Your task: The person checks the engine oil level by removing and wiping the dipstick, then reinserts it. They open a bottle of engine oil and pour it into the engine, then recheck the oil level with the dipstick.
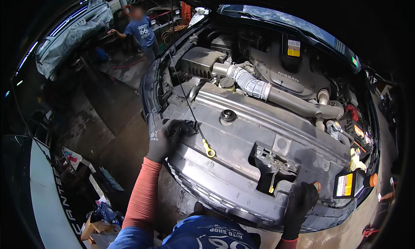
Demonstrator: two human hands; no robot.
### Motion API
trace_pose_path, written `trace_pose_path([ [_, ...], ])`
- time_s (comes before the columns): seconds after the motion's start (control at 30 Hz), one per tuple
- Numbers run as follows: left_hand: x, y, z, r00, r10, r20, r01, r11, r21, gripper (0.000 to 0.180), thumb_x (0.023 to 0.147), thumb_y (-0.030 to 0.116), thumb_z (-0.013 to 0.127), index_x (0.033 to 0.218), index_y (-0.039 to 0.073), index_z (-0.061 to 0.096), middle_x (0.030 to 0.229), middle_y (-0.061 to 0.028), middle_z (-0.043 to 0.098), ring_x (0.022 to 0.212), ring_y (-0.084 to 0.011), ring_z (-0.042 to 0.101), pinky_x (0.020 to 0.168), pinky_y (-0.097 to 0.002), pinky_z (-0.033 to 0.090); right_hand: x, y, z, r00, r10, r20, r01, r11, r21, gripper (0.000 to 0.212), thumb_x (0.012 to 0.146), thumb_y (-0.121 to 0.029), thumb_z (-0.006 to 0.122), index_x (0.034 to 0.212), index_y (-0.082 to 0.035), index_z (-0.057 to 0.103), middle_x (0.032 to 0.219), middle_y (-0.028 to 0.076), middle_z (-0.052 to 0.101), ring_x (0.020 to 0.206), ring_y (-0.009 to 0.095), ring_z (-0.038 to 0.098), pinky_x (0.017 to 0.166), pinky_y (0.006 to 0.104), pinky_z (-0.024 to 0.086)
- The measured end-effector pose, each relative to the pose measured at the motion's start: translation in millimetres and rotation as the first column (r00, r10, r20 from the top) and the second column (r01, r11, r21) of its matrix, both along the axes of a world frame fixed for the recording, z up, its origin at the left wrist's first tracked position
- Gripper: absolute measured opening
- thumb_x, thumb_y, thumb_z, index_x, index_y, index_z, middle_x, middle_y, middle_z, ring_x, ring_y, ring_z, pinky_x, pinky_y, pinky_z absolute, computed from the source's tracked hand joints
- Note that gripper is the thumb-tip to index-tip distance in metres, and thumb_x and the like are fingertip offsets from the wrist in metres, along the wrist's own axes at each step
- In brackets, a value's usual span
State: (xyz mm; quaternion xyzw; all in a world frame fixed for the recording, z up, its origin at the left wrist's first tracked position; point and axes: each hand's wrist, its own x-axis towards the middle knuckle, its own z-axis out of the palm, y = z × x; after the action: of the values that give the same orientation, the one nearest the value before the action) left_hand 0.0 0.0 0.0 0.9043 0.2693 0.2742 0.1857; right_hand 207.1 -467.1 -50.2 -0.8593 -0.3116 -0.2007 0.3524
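Our blue printed shirt (203, 234) is nearest, then the dusty black plastic panel (235, 138); grimy workshop floor (103, 115) alongside. Our dark-gloved left hand (170, 138) is half-curled by a thin yellow-ringed dipstick (207, 144) lying there, can't tell if gripping; our dark-gloved right hand (300, 201) pinches a round orange cap (318, 187).

Engine bay (259, 134) brt, edges dk & warped.
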Motion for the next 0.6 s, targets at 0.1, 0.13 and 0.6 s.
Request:
trace_pose_path([
  [0.1,-5.3,-0.8,-9.2,0.867,0.106,0.487,0.087,0.93,-0.357,0.033,0.095,-0.003,0.058,0.126,-0.002,0.068,0.114,-0.0093,0.076,0.105,-0.0214,0.073,0.093,-0.033,0.057,-30.0,59.6,45.4,0.976,0.217,-0.017,-0.215,0.972,0.092,0.04,0.088,-0.005,0.079,0.126,-0.002,0.068,0.124,0.015,0.066,0.118,0.037,0.058,0.105,0.0499,0.046],
  [0.13,-12.0,0.5,-11.3,0.804,0.133,0.579,0.166,0.886,-0.434,0.033,0.096,-0.003,0.057,0.128,-0.003,0.067,0.115,-0.0092,0.075,0.105,-0.0196,0.073,0.092,-0.0314,0.057,-39.3,80.3,57.1,0.969,0.225,-0.099,-0.227,0.974,-0.003,0.033,0.088,-0.01,0.08,0.119,-0.002,0.073,0.115,0.015,0.07,0.109,0.036,0.063,0.097,0.0479,0.049],
  [0.6,-106.5,-17.8,-58.4,0.302,0.605,0.736,0.904,0.064,-0.423,0.033,0.106,0.018,0.053,0.134,0.007,0.066,0.129,-0.0078,0.072,0.118,-0.0241,0.067,0.096,-0.0402,0.055,-50.6,301.5,51.9,0.871,0.326,-0.367,-0.482,0.713,-0.51,0.032,0.094,-0.032,0.072,0.108,-0.003,0.072,0.099,0.019,0.074,0.098,0.037,0.073,0.087,0.0499,0.057],
])
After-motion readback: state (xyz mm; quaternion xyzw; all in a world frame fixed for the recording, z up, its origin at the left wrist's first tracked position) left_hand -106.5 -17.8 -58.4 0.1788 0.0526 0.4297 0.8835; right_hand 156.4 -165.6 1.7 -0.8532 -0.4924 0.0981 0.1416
